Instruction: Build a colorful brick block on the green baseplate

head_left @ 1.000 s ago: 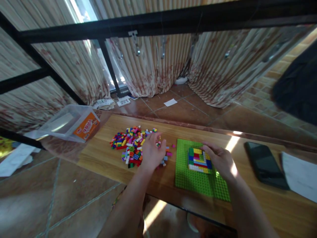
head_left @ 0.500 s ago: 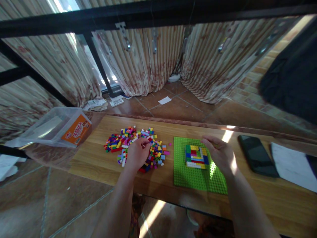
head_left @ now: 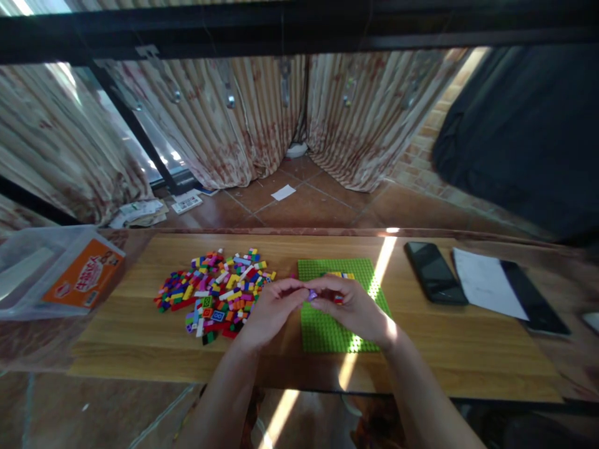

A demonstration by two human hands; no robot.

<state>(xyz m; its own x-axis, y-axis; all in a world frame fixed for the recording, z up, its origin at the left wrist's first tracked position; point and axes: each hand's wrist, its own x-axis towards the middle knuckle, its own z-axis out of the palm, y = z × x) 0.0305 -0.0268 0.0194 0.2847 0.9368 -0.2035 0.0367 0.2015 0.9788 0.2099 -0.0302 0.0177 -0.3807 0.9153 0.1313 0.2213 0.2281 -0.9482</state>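
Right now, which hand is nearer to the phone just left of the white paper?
Right. The right hand is over the green baseplate, left of the phone; the left hand is farther left, by the loose bricks.

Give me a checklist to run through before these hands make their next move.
1. Purple brick between the fingertips of the left hand and right hand: ok.
2. Which way up the purple brick is: cannot tell, too small and partly covered.
3. Green baseplate lying flat on the wooden tabletop: ok.
4. Built-up bricks in full view: not ok, the right hand hides most of them.
5. Loose brick pile off the green baseplate: ok.
6. Black phone apart from the green baseplate: ok.
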